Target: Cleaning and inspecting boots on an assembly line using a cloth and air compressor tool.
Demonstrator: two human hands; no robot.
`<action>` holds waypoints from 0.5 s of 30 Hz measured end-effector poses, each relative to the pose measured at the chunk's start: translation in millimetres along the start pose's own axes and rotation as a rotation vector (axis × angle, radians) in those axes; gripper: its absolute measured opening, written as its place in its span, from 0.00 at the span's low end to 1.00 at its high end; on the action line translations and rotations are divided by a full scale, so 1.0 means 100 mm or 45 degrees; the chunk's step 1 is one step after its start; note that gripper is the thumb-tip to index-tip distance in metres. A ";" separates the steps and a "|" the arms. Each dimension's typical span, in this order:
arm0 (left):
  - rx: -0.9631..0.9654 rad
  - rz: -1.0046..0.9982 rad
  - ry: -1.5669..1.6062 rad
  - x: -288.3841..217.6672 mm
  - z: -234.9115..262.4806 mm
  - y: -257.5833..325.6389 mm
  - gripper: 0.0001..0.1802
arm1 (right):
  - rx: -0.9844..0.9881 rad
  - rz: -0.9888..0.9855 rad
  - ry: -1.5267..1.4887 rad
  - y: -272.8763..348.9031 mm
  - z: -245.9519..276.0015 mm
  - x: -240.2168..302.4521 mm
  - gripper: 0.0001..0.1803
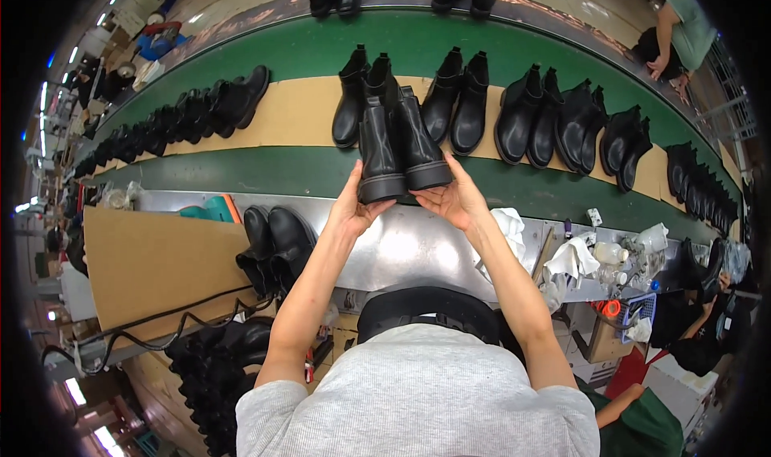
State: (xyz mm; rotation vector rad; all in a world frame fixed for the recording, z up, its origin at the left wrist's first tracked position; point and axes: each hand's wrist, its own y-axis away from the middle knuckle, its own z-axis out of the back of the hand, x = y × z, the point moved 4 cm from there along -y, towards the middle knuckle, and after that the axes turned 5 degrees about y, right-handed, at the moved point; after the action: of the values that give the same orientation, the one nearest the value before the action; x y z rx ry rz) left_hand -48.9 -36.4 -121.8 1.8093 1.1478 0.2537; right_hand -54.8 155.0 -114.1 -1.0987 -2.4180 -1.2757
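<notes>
A pair of shiny black ankle boots is held up in front of me, soles toward me and shafts pointing away. My left hand point(353, 204) grips the left boot point(381, 152) low at its heel and sole, thumb up the outer side. On the other boot point(420, 140), my right hand point(456, 197) has the same low grip at the sole. The two boots are side by side, close together. Just beyond them, partly hidden, another pair of black boots point(348, 104) stands on the brown cardboard strip point(301, 112).
Rows of black boots point(526, 116) line the green conveyor point(281, 43) on both sides. A metal ledge point(361, 256) runs before me, with two boots point(277, 244) and a cardboard sheet point(161, 268) at left. Bottles point(610, 253) and white cloths point(572, 259) lie right. Other people work nearby.
</notes>
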 end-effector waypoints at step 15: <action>-0.106 0.017 -1.014 0.43 1.06 -0.13 0.39 | -0.318 0.208 1.132 0.16 0.89 -0.86 0.40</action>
State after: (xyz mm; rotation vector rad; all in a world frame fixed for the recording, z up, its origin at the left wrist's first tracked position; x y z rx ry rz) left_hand 29.9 -64.4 -201.4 1.6031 0.5451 -0.3845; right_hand 31.7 184.8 -199.6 -0.5561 -1.5144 -1.5850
